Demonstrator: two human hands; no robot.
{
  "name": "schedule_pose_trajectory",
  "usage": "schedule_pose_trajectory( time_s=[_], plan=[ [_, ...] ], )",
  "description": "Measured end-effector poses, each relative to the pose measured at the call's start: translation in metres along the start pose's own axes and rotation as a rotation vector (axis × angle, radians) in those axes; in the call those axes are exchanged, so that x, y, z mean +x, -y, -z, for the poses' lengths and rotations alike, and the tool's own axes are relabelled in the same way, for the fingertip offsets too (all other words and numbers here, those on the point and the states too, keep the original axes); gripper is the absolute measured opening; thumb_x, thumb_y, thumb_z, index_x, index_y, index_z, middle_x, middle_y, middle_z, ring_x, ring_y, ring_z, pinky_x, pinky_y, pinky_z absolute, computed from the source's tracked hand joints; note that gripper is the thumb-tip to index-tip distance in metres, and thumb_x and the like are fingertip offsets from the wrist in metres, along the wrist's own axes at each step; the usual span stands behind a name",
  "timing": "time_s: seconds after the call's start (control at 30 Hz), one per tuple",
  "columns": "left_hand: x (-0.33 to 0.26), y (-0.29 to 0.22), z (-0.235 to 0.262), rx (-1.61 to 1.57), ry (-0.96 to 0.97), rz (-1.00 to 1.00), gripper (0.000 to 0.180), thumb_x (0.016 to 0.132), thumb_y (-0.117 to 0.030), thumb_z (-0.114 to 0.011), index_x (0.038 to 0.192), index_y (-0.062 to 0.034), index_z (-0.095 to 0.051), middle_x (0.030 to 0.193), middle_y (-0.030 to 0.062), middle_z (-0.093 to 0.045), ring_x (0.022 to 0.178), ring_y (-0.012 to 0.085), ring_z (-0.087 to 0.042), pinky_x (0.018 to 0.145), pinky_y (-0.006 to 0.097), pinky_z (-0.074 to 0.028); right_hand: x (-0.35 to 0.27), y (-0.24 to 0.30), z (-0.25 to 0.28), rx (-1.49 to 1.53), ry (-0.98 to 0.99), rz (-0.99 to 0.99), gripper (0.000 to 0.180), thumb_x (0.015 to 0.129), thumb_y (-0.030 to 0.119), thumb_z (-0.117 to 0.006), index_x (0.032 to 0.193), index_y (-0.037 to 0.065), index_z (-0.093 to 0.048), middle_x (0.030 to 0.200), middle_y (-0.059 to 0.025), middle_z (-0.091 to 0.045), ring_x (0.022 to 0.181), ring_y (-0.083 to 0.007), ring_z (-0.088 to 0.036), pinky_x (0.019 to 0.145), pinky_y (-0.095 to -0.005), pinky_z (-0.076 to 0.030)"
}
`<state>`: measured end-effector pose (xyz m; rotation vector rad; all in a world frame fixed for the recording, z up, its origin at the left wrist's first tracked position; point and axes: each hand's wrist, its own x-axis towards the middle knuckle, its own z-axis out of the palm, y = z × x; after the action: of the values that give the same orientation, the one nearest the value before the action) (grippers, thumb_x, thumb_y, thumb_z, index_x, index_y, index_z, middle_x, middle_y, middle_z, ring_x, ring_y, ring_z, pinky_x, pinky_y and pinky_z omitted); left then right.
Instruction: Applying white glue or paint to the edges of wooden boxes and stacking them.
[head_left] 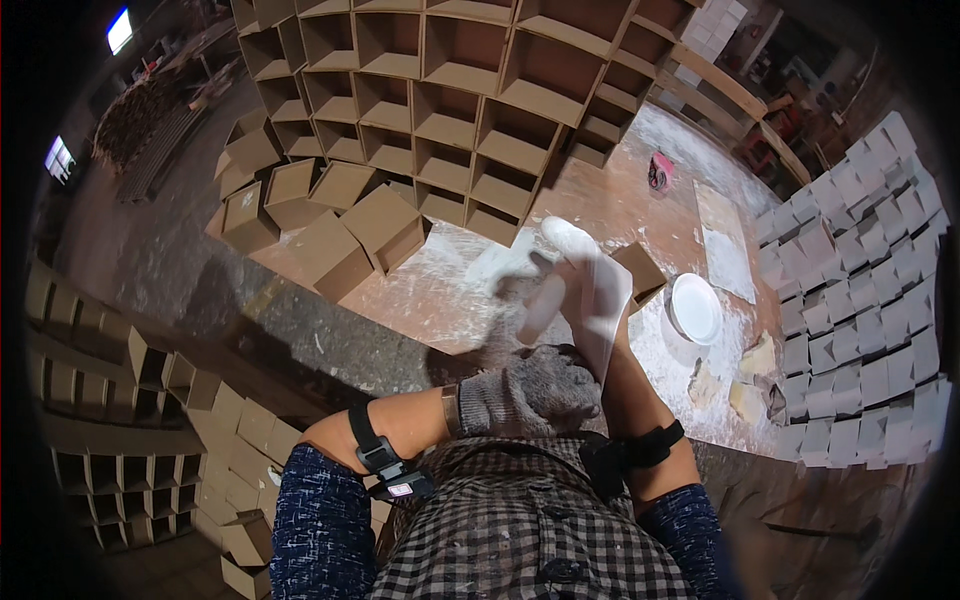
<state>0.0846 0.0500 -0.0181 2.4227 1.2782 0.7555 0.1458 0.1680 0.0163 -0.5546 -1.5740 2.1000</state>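
My left hand [548, 392], in a grey knitted glove, is curled closed in front of my waist. What its fingers hold, if anything, is hidden. Just beyond it, my right hand [578, 290] is smeared by motion, so its fingers cannot be made out. A thin white sheet-like piece [607, 300] lies along the right hand and wrist, its lower end close to the left glove. Pale rounded shapes [570, 237] show at the far side of the right hand, too blurred to name. Behind the right wrist an open brown cardboard box [638, 272] rests on the powdery tabletop [470, 262].
A white round tub [695, 308] stands right of the box. Stacked brown boxes [445, 110] rise at the back, with loose boxes [340, 250] left of them. Rows of white boxes [850, 300] line the right side. Pink-handled scissors [659, 171] lie at the far right.
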Motion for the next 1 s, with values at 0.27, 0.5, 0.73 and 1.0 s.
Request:
schedule_pose_trajectory(
  time_s=[0.27,0.5,0.73,1.0],
  plan=[
    [0.005,-0.003,0.001,0.175,-0.573,0.106,0.038,0.075,-0.027,-0.074,0.108,-0.0128,-0.062,0.096,0.0092,-0.063,0.095,0.0307,-0.060,0.085,0.043,-0.047,0.008,0.033,0.007,-0.682,0.054,0.135,0.032,0.088,0.017,-0.057,0.114,-0.002,-0.061,0.101,-0.0165,-0.066,0.090,-0.0231,-0.063,0.076,-0.0335,-0.049],
    [0.027,-0.024,0.035,0.318,-0.656,0.249,0.039,0.076,-0.025,-0.074,0.108,-0.0071,-0.061,0.096,0.0110,-0.063,0.092,0.0291,-0.060,0.082,0.039,-0.047,0.013,0.009,0.071,-1.665,-0.064,0.633,0.014,0.067,0.022,-0.061,0.070,0.008,-0.059,0.070,-0.0123,-0.057,0.070,-0.0276,-0.057,0.062,-0.0368,-0.044],
    [0.059,-0.016,0.044,-0.151,-0.665,0.502,0.021,0.084,-0.026,-0.066,0.094,-0.0074,-0.065,0.089,0.0129,-0.065,0.084,0.0306,-0.062,0.074,0.038,-0.049,-0.002,0.006,0.077,-1.639,-0.253,0.711,0.025,0.059,0.031,-0.070,0.060,0.007,-0.062,0.068,-0.0133,-0.060,0.069,-0.0306,-0.059,0.068,-0.0370,-0.042],
    [0.063,-0.003,0.040,-0.209,-0.520,0.472,0.024,0.088,-0.026,-0.063,0.093,-0.0032,-0.065,0.086,0.0122,-0.064,0.080,0.0240,-0.061,0.073,0.035,-0.048,-0.019,0.018,0.078,-1.384,-0.184,0.568,0.024,0.066,0.022,-0.070,0.083,0.005,-0.067,0.072,-0.0152,-0.062,0.078,-0.0331,-0.061,0.073,-0.0393,-0.045]
  ],
)
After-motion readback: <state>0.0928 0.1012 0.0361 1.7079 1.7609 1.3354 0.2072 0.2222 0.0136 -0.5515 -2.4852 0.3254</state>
